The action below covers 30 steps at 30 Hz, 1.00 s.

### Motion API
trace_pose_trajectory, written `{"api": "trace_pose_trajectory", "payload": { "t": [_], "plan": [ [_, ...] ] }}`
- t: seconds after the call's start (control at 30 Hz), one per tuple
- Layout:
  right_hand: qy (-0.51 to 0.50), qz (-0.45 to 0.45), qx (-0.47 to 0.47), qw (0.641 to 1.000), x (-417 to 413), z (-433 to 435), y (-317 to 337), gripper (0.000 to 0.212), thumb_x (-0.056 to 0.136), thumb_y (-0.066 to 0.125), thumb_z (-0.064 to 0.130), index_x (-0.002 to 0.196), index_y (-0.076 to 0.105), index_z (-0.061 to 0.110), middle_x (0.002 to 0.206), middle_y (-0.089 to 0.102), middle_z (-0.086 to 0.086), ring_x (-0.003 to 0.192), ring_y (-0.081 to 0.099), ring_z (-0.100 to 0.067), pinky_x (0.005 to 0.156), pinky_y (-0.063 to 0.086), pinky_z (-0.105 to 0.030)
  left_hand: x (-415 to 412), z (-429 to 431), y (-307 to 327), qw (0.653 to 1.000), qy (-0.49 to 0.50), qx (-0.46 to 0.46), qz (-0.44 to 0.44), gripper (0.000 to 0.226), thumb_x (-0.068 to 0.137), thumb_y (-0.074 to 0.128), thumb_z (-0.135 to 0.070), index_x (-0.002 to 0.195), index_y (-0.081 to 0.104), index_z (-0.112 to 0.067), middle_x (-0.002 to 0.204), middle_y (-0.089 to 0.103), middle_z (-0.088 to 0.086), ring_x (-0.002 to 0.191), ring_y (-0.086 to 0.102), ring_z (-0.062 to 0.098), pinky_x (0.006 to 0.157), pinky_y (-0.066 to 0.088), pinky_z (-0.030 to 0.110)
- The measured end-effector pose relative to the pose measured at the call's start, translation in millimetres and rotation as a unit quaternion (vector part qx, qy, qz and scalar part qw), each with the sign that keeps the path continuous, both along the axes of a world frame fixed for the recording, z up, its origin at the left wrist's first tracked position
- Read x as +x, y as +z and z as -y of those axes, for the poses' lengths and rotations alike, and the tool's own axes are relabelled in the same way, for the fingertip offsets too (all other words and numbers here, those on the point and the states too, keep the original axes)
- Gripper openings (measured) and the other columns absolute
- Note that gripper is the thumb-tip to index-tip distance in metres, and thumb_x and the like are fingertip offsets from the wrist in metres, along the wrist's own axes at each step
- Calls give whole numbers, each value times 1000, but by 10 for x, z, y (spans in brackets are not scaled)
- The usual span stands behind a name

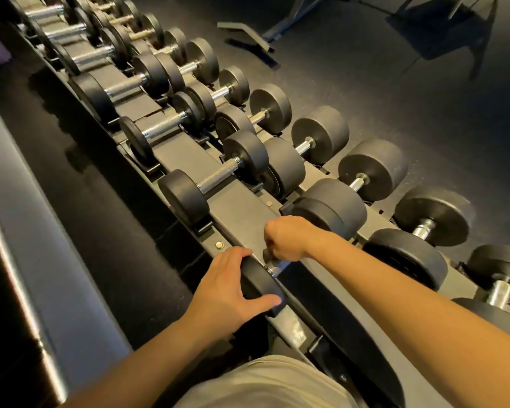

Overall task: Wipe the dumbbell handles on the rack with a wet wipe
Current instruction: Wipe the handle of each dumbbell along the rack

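Head view: matte black round weights and knurled steel bars line the sloped grey rack (242, 201). On the nearest dumbbell (259, 282), the left hand (230, 287) clasps the near end, fingers over its rim and thumb spread wide. With its wrist bent down, the right hand (286, 238) curls in a fist round the handle (274, 267).

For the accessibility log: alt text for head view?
A person's right hand grips the knurled chrome handle of the nearest black round-ended dumbbell; the left hand holds its near end. The dark metal rack holds many more dumbbells.
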State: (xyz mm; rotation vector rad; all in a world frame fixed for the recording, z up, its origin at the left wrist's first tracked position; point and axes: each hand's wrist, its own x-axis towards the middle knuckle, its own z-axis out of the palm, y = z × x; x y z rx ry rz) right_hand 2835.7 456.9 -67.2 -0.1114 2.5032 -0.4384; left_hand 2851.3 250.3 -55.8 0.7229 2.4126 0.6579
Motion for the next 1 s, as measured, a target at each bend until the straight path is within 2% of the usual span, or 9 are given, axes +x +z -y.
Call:
{"api": "trace_pose_trajectory", "payload": {
  "t": [0.17,0.23,0.3,0.43,0.53,0.67,0.8,0.93,1.0],
  "plan": [
    [5,75,-140,987,-8,129,36,17,94,58,11,88,72,4,83,69,-14,75,63,-30,72,55,-43,27,-26,-19,999,-32,-9,-39,88,64,76,-76,133,40,-35,121,43,-20,113,44,2,93,45,19],
    [15,46,-87,995,29,105,61,13,94,60,15,84,67,11,78,64,-8,70,58,-23,64,50,-37,8,-23,-23,998,-41,-11,-39,89,63,73,-80,133,40,-35,121,43,-19,114,45,3,93,47,21],
    [13,-15,1,1000,96,94,91,8,94,62,22,98,64,15,88,63,-4,80,62,-23,72,56,-37,-21,-17,-20,999,-40,-17,-30,91,65,75,-78,136,39,-34,123,42,-19,115,44,3,94,45,20],
    [-113,-129,81,982,375,21,-82,26,96,65,29,119,61,18,114,54,-5,93,61,-22,77,58,-37,-97,5,-34,1000,-21,-21,-5,93,66,77,-74,140,37,-34,128,43,-19,118,45,5,97,45,21],
    [-245,-211,-47,945,689,165,-249,16,100,58,29,114,63,22,111,45,2,89,54,-14,75,52,-30,-130,-9,-50,1000,1,-26,9,97,59,74,-77,138,38,-34,126,44,-19,118,46,5,99,47,24],
    [-320,-176,-324,873,869,382,-397,12,97,64,15,101,74,20,96,51,7,88,52,-5,80,45,-21,-129,-31,-83,999,31,-21,12,92,64,79,-67,138,39,-32,127,45,-18,118,47,6,98,45,25],
    [-350,-234,-264,868,888,331,-501,13,98,65,18,107,74,19,99,47,13,88,49,0,80,42,-14,-164,-29,-62,997,53,-19,47,87,69,80,-61,140,37,-35,133,49,-16,124,51,9,103,50,33],
    [-535,-305,-187,765,901,208,-570,13,98,65,20,108,73,24,100,48,14,92,50,5,81,43,-9,-85,-127,59,993,9,-101,-61,103,75,70,-74,156,26,-29,157,37,-4,145,35,17,119,35,37],
    [-554,-292,-215,749,887,297,-582,14,97,67,20,107,73,26,101,53,14,94,53,3,81,43,-8,-8,-226,86,976,-32,-177,-121,127,66,60,-92,161,4,-29,168,16,3,155,18,24,125,21,43]
  ]
}}
